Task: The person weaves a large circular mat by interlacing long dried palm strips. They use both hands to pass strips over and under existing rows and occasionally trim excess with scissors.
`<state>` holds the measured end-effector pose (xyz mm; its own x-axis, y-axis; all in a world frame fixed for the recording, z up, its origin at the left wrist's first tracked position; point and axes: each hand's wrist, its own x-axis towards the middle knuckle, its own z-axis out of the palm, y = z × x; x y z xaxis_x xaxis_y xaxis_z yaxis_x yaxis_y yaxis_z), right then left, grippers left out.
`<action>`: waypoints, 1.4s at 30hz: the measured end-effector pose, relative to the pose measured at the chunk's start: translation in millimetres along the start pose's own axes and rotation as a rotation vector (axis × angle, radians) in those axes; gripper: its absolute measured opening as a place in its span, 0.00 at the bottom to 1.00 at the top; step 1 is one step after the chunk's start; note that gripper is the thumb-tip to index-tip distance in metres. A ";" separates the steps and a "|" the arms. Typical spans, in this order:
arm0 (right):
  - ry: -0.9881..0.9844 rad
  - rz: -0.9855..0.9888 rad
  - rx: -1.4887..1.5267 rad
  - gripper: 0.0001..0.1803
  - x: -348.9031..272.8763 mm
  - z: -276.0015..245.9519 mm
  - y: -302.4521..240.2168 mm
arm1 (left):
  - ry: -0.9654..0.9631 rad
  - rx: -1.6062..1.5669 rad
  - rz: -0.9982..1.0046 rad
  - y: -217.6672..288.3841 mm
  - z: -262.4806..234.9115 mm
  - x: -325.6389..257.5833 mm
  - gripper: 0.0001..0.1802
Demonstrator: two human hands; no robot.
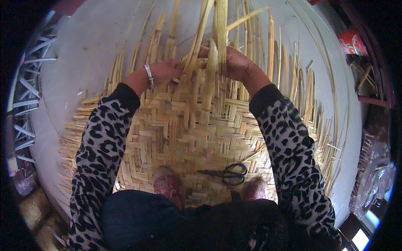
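Observation:
A large woven bamboo mat (pixel 176 134) lies flat on the pale floor, with loose bamboo strips (pixel 217 25) rising from its far edge. My left hand (pixel 165 71), with a silver bangle on the wrist, grips several strips at the weave's far edge. My right hand (pixel 234 62) is closed on a bundle of upright strips beside it. Both forearms wear leopard-print sleeves. Black scissors (pixel 228 172) lie on the mat near my feet.
My two pink shoes (pixel 167 186) rest on the mat's near edge. Long thin bamboo strips (pixel 331 83) curve along the right. A metal rack (pixel 25 92) stands at the left. Red packaging (pixel 351 42) and clutter sit at the right.

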<state>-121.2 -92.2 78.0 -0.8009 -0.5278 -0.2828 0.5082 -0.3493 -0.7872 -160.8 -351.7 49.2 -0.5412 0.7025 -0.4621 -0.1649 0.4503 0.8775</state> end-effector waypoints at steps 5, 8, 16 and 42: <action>0.262 -0.124 0.085 0.17 -12.1 -3.0 21.0 | -0.007 0.358 -0.117 15.2 -2.5 7.0 0.20; 0.617 -0.232 0.151 0.10 -32.1 -12.8 43.9 | -0.005 0.792 0.123 0.4 -13.2 11.2 0.18; 0.943 -0.409 0.581 0.10 -120.4 -24.5 96.8 | -0.083 1.344 0.380 -78.7 -52.2 11.1 0.11; 1.249 -0.371 0.674 0.12 -190.8 -99.3 94.3 | 0.133 0.860 0.075 -49.1 -17.0 -16.2 0.15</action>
<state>48.1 52.4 3.2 -0.4856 0.5466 -0.6822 -0.0156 -0.7857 -0.6184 -158.0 -394.6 15.8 -0.6266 0.7006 -0.3413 0.5252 0.7032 0.4792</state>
